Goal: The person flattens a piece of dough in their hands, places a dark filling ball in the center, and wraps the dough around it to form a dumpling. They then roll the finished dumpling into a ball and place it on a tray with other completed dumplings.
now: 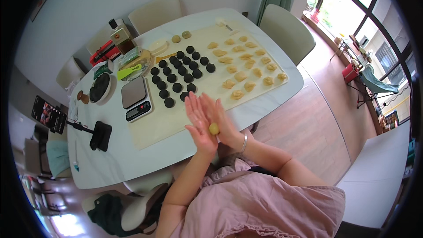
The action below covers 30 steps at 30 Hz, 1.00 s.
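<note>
A small yellow-green dough ball (214, 128) lies between the lower palms of my two hands, above the table's near edge. My left hand (200, 124) and my right hand (223, 119) have their fingers extended and pointing towards the far side. A bracelet circles the right wrist. Just beyond the fingertips, rows of black balls (182, 70) sit on a cream mat (155, 135). To their right on the same mat are several pale yellow, irregular dough pieces (240, 76). Two greenish balls (176, 39) rest at the mat's far edge.
Left of the black balls stands a digital kitchen scale (134, 93). Beyond it are a light green scraper (129, 71), a bowl of dark filling (100, 87) and a bottle (121, 38). A phone on a stand (49, 114) is at the left. Chairs (287, 33) surround the table.
</note>
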Motion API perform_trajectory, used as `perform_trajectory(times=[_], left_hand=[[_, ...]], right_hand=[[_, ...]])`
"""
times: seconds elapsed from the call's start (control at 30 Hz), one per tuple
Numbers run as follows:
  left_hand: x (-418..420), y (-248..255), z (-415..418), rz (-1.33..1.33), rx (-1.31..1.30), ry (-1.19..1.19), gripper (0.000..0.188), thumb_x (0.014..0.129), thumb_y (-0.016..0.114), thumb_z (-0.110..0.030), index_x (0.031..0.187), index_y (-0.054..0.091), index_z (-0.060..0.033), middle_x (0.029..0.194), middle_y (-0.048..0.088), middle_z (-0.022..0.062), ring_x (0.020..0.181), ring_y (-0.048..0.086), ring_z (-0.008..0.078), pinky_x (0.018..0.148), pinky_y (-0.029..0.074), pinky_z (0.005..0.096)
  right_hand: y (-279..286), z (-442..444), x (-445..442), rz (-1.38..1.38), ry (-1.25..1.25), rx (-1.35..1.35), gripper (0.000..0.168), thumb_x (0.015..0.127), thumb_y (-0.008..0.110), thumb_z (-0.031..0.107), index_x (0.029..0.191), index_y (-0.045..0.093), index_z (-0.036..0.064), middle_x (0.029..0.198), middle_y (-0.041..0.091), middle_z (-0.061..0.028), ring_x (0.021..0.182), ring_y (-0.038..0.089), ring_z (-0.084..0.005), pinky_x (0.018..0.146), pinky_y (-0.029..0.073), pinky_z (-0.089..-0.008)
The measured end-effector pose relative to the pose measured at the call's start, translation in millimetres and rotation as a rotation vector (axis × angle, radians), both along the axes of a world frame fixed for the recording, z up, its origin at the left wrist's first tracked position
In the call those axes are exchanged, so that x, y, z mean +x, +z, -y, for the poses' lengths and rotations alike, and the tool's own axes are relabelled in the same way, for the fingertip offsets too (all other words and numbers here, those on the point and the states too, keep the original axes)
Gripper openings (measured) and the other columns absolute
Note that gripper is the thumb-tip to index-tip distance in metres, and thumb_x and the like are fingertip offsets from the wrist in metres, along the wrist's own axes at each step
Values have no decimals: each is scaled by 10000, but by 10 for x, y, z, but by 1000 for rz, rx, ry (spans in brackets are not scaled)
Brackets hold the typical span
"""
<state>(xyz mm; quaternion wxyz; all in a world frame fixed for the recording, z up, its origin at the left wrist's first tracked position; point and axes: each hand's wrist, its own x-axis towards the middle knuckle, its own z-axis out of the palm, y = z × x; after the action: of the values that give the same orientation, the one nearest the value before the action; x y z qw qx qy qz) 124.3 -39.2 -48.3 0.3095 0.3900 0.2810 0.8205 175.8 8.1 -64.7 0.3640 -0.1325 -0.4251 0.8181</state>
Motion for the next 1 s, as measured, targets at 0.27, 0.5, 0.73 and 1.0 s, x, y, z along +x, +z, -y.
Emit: perform_trajectory(times=[0.27, 0.5, 0.73, 1.0], left_hand=[[-197, -26, 27, -103, -139, 198, 847, 965, 218, -683, 1555, 76, -94, 1634, 72, 90, 1507, 39, 244, 1210, 25, 416], [-447, 237, -682, 99, 11, 114, 805, 980, 219, -662, 1557, 107, -113, 1628, 116, 69, 1505, 62, 222, 1205, 38, 405], [-757, 178, -1065, 94, 31, 72, 776, 992, 188, -642, 1559, 97, -121, 1634, 92, 71, 1508, 51, 232, 1203, 32, 417], [-765, 257, -821, 189, 74, 6, 877, 924, 211, -747, 1560, 122, -149, 1633, 93, 69, 1506, 46, 238, 1207, 39, 431]], right_hand=[[397, 213, -41, -7, 7, 65, 747, 1016, 232, 593, 1558, 139, 88, 1625, 135, -95, 1505, 85, -219, 1212, 72, -395], [620, -560, -506, -153, -168, 110, 734, 1021, 250, 579, 1557, 147, 89, 1622, 148, -98, 1502, 114, -226, 1210, 76, -393], [610, -621, -500, -82, -161, 236, 705, 1033, 234, 553, 1559, 145, 92, 1621, 151, -101, 1503, 107, -230, 1209, 81, -392], [402, -996, -819, 19, -177, 420, 678, 1042, 221, 528, 1556, 155, 90, 1609, 178, -111, 1496, 130, -230, 1213, 95, -375]])
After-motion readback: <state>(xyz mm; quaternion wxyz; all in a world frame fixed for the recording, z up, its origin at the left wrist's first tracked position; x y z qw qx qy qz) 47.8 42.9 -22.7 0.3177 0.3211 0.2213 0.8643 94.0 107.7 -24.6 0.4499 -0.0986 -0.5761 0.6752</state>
